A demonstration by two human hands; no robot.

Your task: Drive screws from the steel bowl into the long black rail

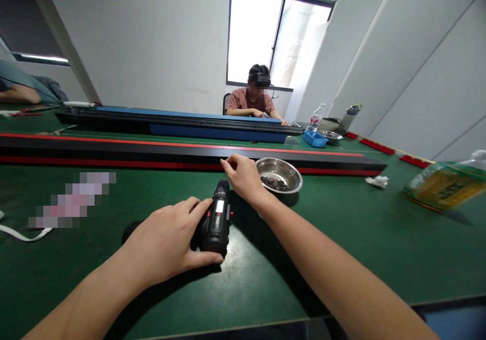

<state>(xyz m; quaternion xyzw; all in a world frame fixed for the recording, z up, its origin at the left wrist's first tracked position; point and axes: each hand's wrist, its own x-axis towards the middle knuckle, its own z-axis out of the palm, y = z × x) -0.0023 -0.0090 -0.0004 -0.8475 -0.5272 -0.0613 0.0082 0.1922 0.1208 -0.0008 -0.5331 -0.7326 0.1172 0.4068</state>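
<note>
A black cordless drill (pixel 218 218) lies on its side on the green table, its bit end pointing away from me. My left hand (pixel 172 233) is wrapped around the drill's body and handle. At the drill's tip, my right hand (pixel 243 175) has thumb and fingers pinched together; whatever is between them is too small to make out. Just right of that hand stands a steel bowl (pixel 295 177) holding many small dark screws (pixel 274 183). Behind the drill runs a long black bar with red edges (pixel 170 153).
Beyond the bar lies a long blue-and-black piece (pixel 212 129), and a person (pixel 252 99) sits behind it. A blue basket (pixel 315 139) and a bottle (pixel 316 117) stand back right. A yellow-green package (pixel 448 185) and crumpled tissue (pixel 377 181) are at right, a white cable (pixel 28 237) at left.
</note>
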